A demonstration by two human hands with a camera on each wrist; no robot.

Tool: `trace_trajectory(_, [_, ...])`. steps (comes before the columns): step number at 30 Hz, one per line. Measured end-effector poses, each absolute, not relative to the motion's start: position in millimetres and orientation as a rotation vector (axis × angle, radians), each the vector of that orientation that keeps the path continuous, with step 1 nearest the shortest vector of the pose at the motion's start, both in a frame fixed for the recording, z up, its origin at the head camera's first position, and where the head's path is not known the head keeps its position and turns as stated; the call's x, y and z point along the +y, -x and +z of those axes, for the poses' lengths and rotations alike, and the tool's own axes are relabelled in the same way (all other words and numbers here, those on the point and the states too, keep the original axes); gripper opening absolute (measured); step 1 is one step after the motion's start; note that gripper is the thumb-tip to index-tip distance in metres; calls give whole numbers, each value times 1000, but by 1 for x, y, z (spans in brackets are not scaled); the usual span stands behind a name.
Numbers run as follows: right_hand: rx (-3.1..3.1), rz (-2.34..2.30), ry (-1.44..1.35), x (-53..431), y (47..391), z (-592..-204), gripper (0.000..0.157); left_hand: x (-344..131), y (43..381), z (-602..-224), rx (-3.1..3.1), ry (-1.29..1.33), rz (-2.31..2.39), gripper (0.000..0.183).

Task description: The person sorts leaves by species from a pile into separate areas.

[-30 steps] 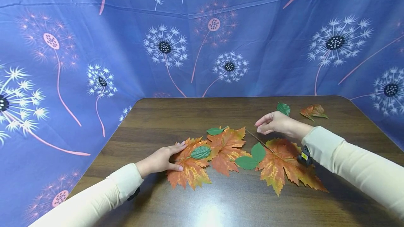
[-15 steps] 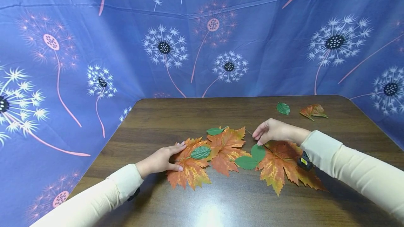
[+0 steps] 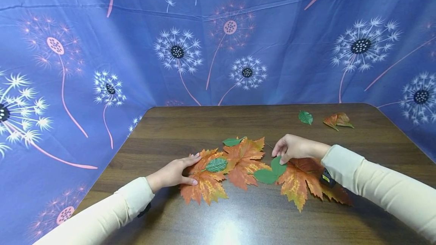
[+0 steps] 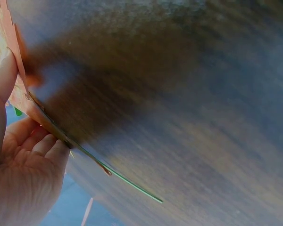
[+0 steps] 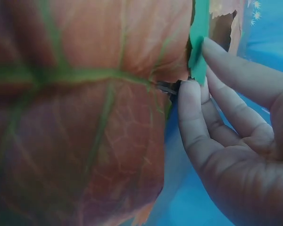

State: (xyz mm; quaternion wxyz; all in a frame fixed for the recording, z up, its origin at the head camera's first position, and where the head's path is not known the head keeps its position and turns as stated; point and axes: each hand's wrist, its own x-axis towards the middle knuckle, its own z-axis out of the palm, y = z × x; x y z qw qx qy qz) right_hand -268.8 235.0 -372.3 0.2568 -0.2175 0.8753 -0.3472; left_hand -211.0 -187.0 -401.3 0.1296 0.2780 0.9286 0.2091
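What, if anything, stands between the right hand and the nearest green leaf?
Nothing visible: the right hand has its thumb against the green leaf. The nearby big orange leaf isn't between them.

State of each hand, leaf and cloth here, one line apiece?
Left hand: resting on left orange leaf.
Right hand: pinching green leaf.
Other orange leaves: spread, rightmost partly hidden.
Other green leaves: unfolded.
Small orange-brown leaves: apparently folded.
Cloth: hanging, creased.

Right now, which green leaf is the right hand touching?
The upper-right green leaf of the adjoining pair: the right hand has its thumb on it, on no other.
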Motion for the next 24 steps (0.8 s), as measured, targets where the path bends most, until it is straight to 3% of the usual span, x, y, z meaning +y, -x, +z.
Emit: trace_trajectory(24, [2322,-1025,517,242,277,-382,16,-187,211,-400,2693,-808,604,83])
